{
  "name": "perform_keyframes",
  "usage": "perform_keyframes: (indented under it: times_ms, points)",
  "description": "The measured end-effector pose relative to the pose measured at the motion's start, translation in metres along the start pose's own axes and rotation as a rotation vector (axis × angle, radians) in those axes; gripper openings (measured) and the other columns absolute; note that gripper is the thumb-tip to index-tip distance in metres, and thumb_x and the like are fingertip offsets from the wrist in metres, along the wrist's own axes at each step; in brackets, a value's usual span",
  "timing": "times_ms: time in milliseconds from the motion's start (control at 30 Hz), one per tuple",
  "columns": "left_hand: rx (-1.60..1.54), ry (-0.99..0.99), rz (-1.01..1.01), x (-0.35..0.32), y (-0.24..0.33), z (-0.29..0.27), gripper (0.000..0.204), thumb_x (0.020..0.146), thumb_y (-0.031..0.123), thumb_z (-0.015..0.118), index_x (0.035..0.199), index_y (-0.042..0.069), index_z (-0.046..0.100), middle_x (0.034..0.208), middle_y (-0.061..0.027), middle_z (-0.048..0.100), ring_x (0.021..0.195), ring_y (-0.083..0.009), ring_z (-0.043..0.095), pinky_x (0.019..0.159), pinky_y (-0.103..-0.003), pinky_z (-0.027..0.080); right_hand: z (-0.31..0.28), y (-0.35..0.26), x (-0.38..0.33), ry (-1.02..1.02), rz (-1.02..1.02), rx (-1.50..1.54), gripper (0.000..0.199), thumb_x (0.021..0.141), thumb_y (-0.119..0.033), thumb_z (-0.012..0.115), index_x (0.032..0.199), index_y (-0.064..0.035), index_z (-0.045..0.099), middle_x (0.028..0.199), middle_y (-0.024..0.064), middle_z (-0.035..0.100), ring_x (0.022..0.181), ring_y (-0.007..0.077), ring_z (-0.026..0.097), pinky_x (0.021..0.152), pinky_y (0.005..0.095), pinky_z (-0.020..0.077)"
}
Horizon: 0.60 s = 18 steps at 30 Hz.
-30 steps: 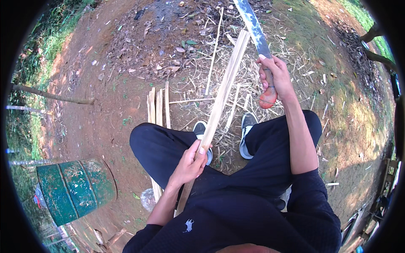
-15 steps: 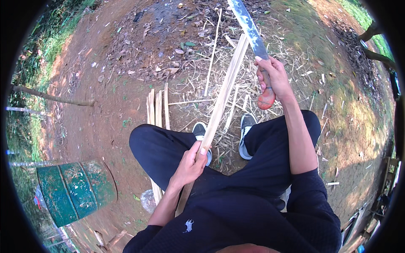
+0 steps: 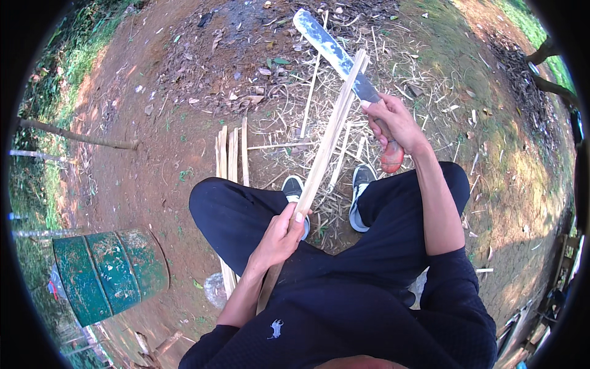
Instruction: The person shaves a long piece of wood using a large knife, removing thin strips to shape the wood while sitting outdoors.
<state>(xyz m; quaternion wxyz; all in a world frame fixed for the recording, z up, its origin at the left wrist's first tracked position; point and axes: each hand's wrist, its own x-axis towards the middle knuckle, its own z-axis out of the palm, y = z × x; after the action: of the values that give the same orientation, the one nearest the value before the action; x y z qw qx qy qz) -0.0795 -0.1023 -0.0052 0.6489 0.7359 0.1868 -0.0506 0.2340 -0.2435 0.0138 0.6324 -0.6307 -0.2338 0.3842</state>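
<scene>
A long pale wooden strip [image 3: 321, 154] slants up and away between my knees, its far end looking split or frayed. Closed around its lower part is my left hand [image 3: 279, 237], thumb on top. My right hand [image 3: 395, 125] grips a machete [image 3: 332, 52] by its red-ended handle. The broad, worn blade, patchy white and blue-grey, points up and left and crosses the strip near its far end. Whether blade and wood touch there, I cannot tell.
Several cut strips [image 3: 232, 154] lie on the ground beside my left knee. Thin shavings [image 3: 335, 209] litter the dirt around my shoes. A dented green metal drum [image 3: 110, 277] lies at the left, and a thin pole [image 3: 80, 135] sticks in beyond it.
The machete has swung left and down, so its blade now crosses the strip's far end instead of standing to its right. My left hand keeps its hold, almost unmoved.
</scene>
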Motion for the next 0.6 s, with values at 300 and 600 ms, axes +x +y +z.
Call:
perform_keyframes:
  times_ms: [300, 600]
  points:
    - [-0.272, -0.046, -0.201, 0.002, 0.001, -0.008, 0.048, 0.109, 0.044, 0.031, 0.12, 0.001, 0.048, 0.065, 0.0022, 0.04, 0.043, -0.004, 0.035, 0.039, -0.021, 0.032, 0.009, 0.009, -0.002, -0.064, 0.073, -0.065, 0.025, 0.098, -0.025, 0.063, 0.1, -0.0026, 0.052, 0.056, -0.0015, 0.049, 0.04, 0.0071, 0.045, 0.039, 0.0233, 0.037]
    - [-0.117, 0.012, -0.158, 0.008, 0.001, -0.008, 0.032, 0.093, 0.017, 0.066, 0.115, 0.001, 0.049, 0.07, 0.0021, 0.048, 0.045, -0.0043, 0.042, 0.04, -0.023, 0.033, 0.018, 0.005, -0.005, -0.091, 0.055, -0.158, 0.028, 0.097, -0.028, 0.064, 0.098, -0.0026, 0.053, 0.055, -0.0021, 0.048, 0.04, 0.0069, 0.045, 0.039, 0.0244, 0.0377]
